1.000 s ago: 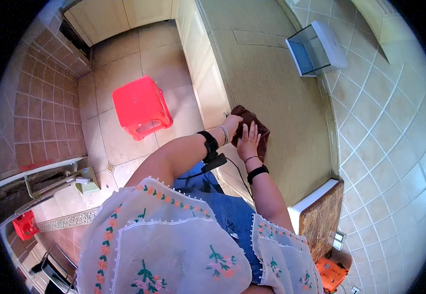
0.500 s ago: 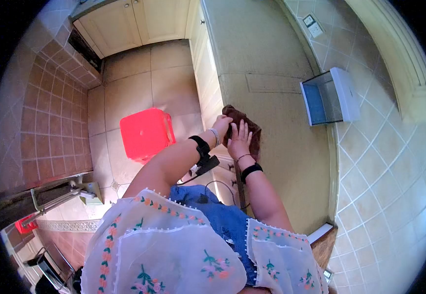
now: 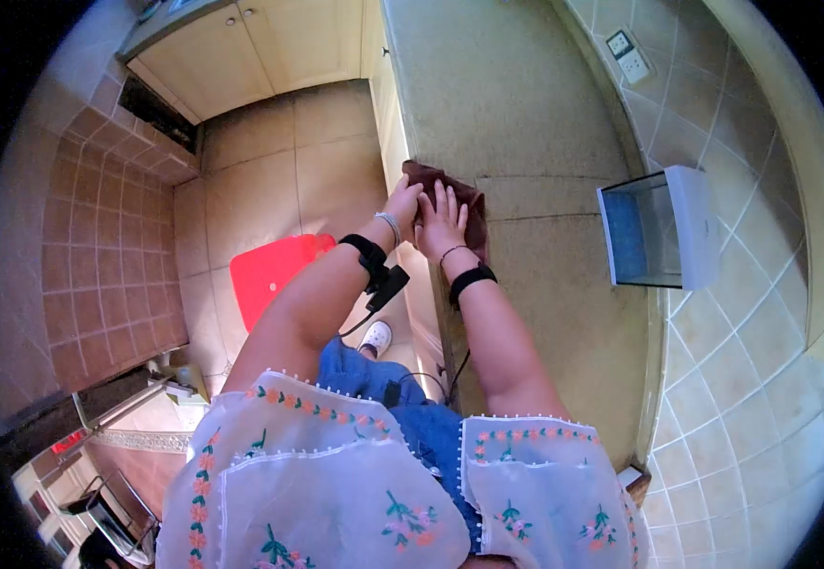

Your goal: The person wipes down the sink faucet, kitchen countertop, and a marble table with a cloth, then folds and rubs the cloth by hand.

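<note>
A dark brown cloth (image 3: 475,211) lies on the greenish-brown counter (image 3: 545,313), close to its left edge. My right hand (image 3: 443,228) rests flat on top of the cloth with its fingers stretched out and apart. At the cloth's left side, by the counter edge, my left hand (image 3: 402,203) has its fingers closed on the fabric. Both hands are side by side, almost touching. Part of the cloth is hidden beneath them.
A small white glass-fronted tank (image 3: 663,228) stands by the tiled wall on the right. On the floor at left is a red stool (image 3: 265,275). Cream cabinets (image 3: 208,62) line the far end. Wall sockets (image 3: 628,57) sit above the counter. A cable hangs near my waist.
Both hands and the cloth have moved forward along the counter, now level with the seam in its surface. My view has shifted, and a white shoe on the floor shows more plainly.
</note>
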